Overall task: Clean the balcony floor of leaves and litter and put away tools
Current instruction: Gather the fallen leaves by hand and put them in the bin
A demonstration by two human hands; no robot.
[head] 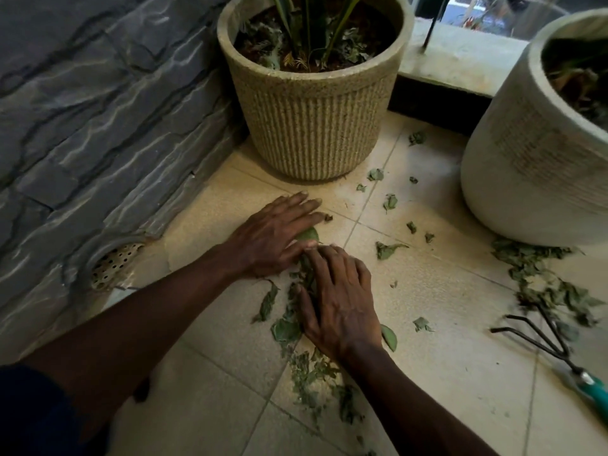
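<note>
Between the 2 hands, head view: a loose pile of leaves (301, 287) sat on the tiled floor (444, 291), running as a strip from about 12 o'clock to 6 o'clock. Left hand (276, 236) lay flat on the 10 o'clock side of the pile, fingers extended and together, palm down, gripping nothing that I could see; one green leaf showed under its fingertips. Right hand (339, 301) lay flat on the 4 o'clock side, fingers slightly spread, palm down over the pile, not closed on anything. Thumbs nearly met at the pile's far end.

Key relation: the pile's long axis ran between the palms, so my read is the next move is a squeeze inward from both sides, then a scoop. Both hands were touching it; neither was clearly nearer.

Strays lay outside the cupped zone: scattered leaf bits (390, 202) toward 1 o'clock, near the ribbed pot (312, 126), and a second heap (543, 278) at 3 o'clock by the smooth white pot (526, 179). Hand rake (556, 353) lay at 4 o'clock, tines touching that heap, teal handle pointing to 5 o'clock; right hand was the nearer one. Floor drain (113, 264) at 9 o'clock, by the stone wall (98, 110), looked clear of leaves.
</note>
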